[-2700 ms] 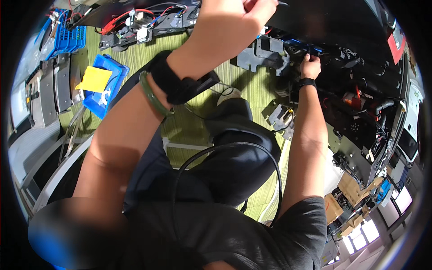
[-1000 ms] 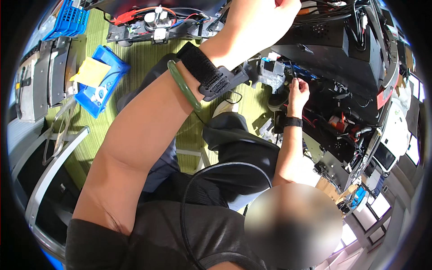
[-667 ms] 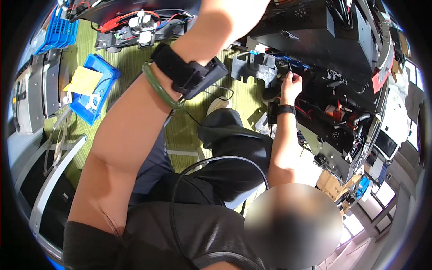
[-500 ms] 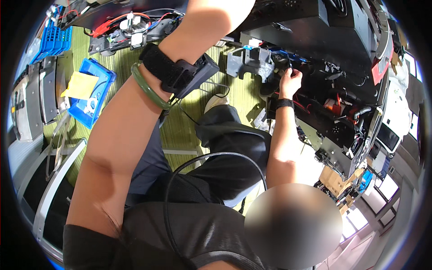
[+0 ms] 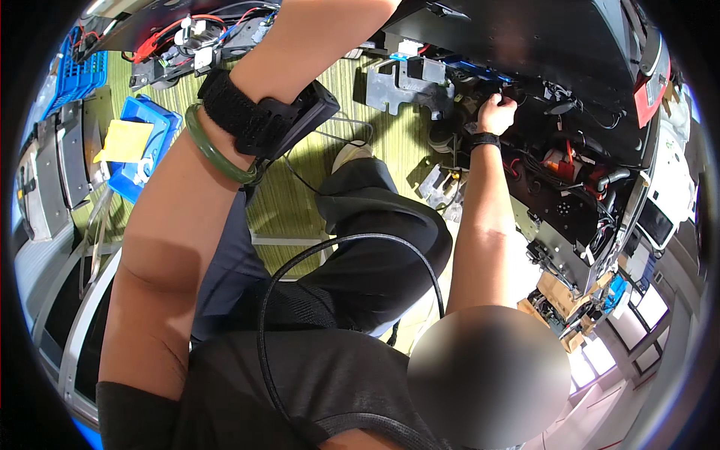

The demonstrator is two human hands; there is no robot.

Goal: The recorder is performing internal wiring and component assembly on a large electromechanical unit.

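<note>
My right hand (image 5: pixel 497 114) reaches into the open underside of a black machine housing (image 5: pixel 570 45), its fingers closed by dark cables. A small dark thing shows at the fingertips, too small to name. A blue cable strip (image 5: pixel 480 71) runs just above that hand. My left hand (image 5: pixel 322 37) extends to the top edge beside the housing, its fingers cut off from view. On the left wrist sit a black strapped device (image 5: pixel 289 124) and a green bangle (image 5: pixel 217 154). A grey metal bracket (image 5: pixel 405 86) lies between the two hands.
Wiring and red-orange parts (image 5: pixel 559 163) fill the machine bay on the right. Far left are a blue bin (image 5: pixel 142 127) with a yellow cloth (image 5: pixel 124 142) and a blue basket (image 5: pixel 82 75). A black cable (image 5: pixel 349 238) loops over my lap.
My right hand has shifted right along the wiring, away from the grey bracket, its fingers still closed. The left arm sits further left in the picture, and the whole view has shifted slightly.
</note>
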